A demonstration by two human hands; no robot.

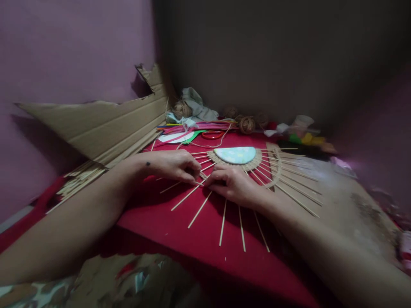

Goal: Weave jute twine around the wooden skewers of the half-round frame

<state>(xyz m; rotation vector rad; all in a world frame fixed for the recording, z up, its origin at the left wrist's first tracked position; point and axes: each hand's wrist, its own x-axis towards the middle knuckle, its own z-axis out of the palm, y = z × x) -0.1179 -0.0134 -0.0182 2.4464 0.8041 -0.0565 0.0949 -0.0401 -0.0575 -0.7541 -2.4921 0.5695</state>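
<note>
A half-round piece lies on the red cloth (154, 218), its flat side away from me. Its centre is a pale blue patterned half-disc (237, 155), edged by a woven twine band (259, 164). Thin wooden sticks (199, 210) fan out from it, and an outer arc of twine (278, 171) crosses those on the right. My left hand (175, 164) is closed on twine at the left-hand sticks, thumb and fingers pinched. Close beside it, my right hand (236, 184) lies over the front sticks, its fingertips pinching at the same twine and stick. Both hands partly hide the sticks beneath.
Folded cardboard (118, 117) leans at the left wall, with a bundle of loose sticks (80, 179) below it. Behind the piece are red-handled scissors (212, 135), pink strips (205, 126) and twine balls (247, 124). A brown board (343, 196) lies right.
</note>
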